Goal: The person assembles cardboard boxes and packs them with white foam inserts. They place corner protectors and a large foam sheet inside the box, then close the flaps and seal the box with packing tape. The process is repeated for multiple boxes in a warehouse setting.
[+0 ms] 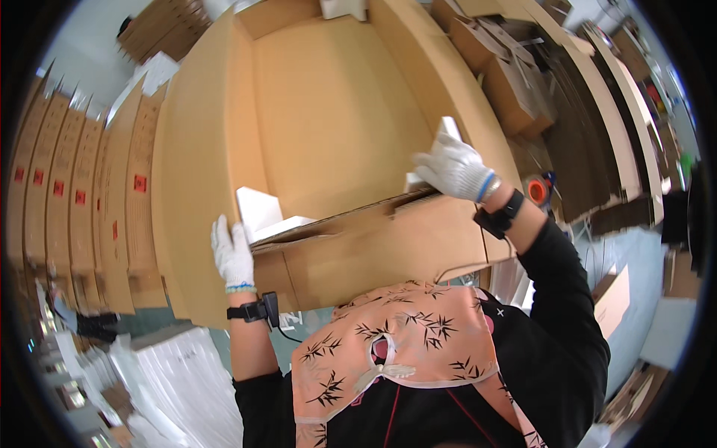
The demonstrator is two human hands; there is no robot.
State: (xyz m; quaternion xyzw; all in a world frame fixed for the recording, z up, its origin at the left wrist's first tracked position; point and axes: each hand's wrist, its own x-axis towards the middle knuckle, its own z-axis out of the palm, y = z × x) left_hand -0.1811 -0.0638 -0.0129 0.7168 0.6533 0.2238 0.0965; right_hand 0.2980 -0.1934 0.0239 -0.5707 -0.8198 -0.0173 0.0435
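A large open cardboard box [328, 112] lies in front of me, its flaps folded outward. At its near right corner, my right hand [455, 170], in a white knitted glove, closes over a white foam corner piece [448, 127]; the palm and fingers hide much of that piece. My left hand [233, 254], gloved the same way, rests against the box at the near left corner with its fingers stretched out. Just beside it, inside the corner, sits another white foam corner piece [258, 210]. A further white foam piece [343, 7] shows at the far end of the box.
Several flat cardboard cartons [78, 194] stand upright in a row on the left. Folded cardboard [515, 75] is piled at the right, with an orange-and-dark tape dispenser [536, 190] near the box. White wrapped stacks [179, 381] stand at lower left.
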